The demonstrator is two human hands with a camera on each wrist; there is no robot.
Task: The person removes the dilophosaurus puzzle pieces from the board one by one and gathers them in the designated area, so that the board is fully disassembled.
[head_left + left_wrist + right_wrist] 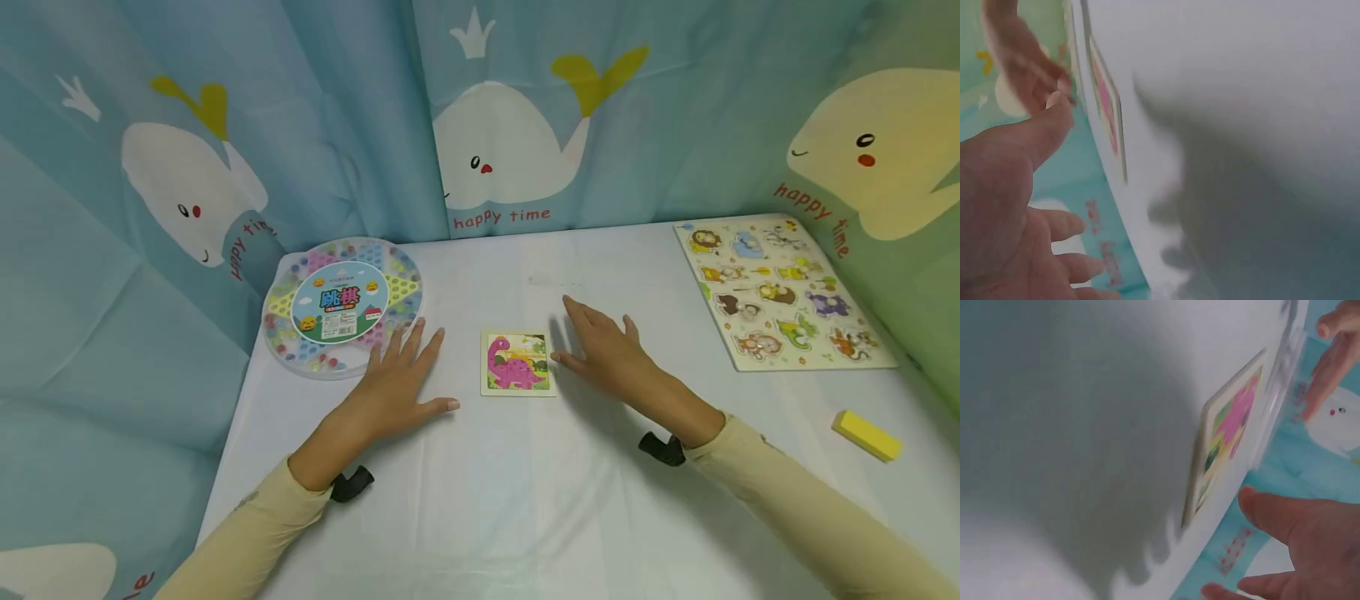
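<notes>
- Take as landmark the dinosaur puzzle, lying flat on the desk between both hands, with its picture facing up and apparently filled in.
- Find the left hand to the left of the puzzle, apart from it, with fingers and thumb spread, holding nothing.
- Find the right hand just to the right of the puzzle, with fingers extended and nothing held; judging by the right wrist view, hovering clear of the frame.
- Note, farther left of the puzzle and partly beyond the left hand's fingers, the round checkers set.
- Note, well to the right of the puzzle, the animal board, and nearer the person, the yellow block.
- Judge the step as a pause around the puzzle, before or after handling; impossible to tell which.
- For any further handling of the puzzle, lower both hands and set fingertips to opposite edges, keeping level given the likely looseness of the pieces.
</notes>
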